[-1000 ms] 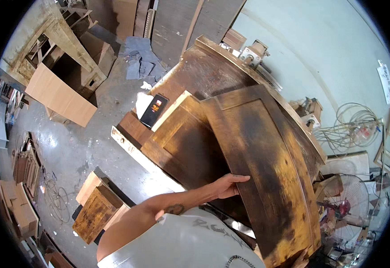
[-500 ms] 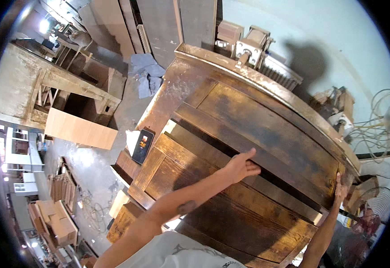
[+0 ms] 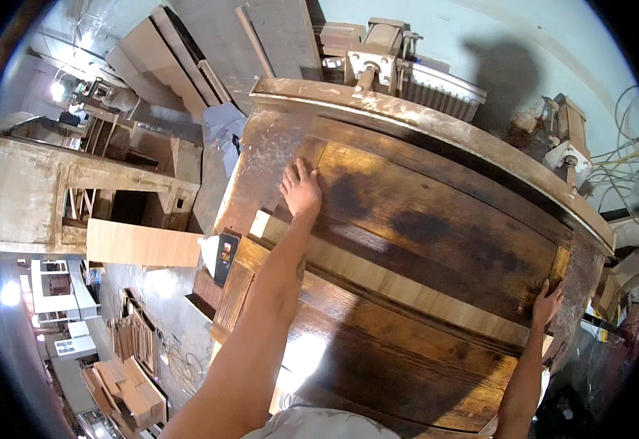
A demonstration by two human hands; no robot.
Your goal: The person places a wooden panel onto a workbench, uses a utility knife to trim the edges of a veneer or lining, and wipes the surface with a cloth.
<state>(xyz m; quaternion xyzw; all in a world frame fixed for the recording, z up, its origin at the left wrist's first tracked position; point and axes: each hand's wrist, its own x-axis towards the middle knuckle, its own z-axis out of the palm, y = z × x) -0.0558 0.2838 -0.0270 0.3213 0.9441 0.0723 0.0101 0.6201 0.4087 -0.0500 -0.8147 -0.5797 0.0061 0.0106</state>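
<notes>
A dark brown framed wooden panel [image 3: 436, 212] lies flat on a worn metal table, against a pale wood strip [image 3: 400, 285] on its near side. My left hand [image 3: 303, 189] rests with fingers spread on the panel's left end. At the right end, my right hand [image 3: 547, 304] lays its stretched fingers against the panel's edge. Neither hand is wrapped round anything. Nearer to me, beyond the strip, is a second brown framed panel [image 3: 407, 351], partly under my left forearm and in shadow.
A metal fence [image 3: 436, 124] with pneumatic cylinders [image 3: 382, 55] behind it bounds the table's far side. Left of the panels lie a phone [image 3: 226, 256] and something white. A light board [image 3: 144, 244] leans by a worn cabinet frame [image 3: 63, 186]. Cables [image 3: 623, 161] hang at the right.
My left hand has moved from the panel's near edge to its left end. The dark gap between far panel and pale strip has closed. My view has turned somewhat.
</notes>
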